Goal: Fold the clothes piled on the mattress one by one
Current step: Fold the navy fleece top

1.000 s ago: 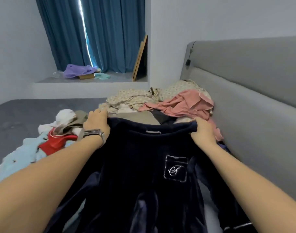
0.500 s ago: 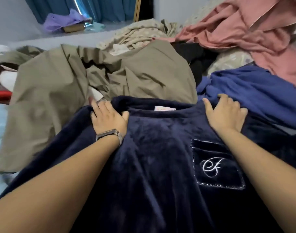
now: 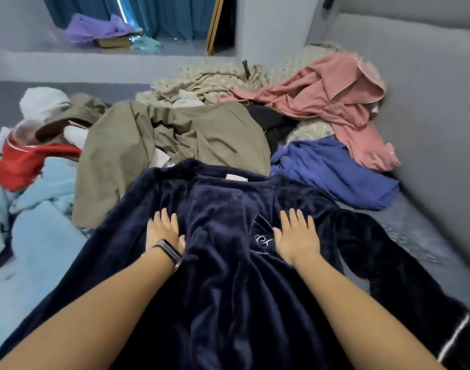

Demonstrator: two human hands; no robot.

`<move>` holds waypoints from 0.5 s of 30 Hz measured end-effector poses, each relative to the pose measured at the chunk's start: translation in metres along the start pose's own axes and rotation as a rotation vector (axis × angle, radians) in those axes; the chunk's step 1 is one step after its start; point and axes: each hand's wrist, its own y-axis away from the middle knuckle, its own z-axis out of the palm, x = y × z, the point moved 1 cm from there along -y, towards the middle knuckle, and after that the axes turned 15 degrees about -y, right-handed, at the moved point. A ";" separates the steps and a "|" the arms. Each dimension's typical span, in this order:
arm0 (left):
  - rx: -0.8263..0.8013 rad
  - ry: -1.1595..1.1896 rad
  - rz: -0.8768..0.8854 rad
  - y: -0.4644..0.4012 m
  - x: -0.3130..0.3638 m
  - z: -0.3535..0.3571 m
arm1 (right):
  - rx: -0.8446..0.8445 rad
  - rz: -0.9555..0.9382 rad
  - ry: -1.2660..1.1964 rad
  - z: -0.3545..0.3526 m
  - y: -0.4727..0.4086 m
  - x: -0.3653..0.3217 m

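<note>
hands (image 3: 164,231) on top (image 3: 228,276), pile (image 3: 175,140) behind

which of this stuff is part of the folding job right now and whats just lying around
In the job:
navy fleece top, laid flat
left hand and right hand, pressing on it
olive jacket, pink top, blue garment, waiting in the pile

Lying about:
purple cloth and box on the ledge
curtain
headboard

Both forearms bare, no sleeves. Slim dark band with grey clasp (image 3: 167,251) on left wrist.
</note>
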 end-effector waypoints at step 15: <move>0.022 0.569 0.088 0.306 -0.048 0.122 | 0.101 0.348 -0.567 0.020 0.318 0.031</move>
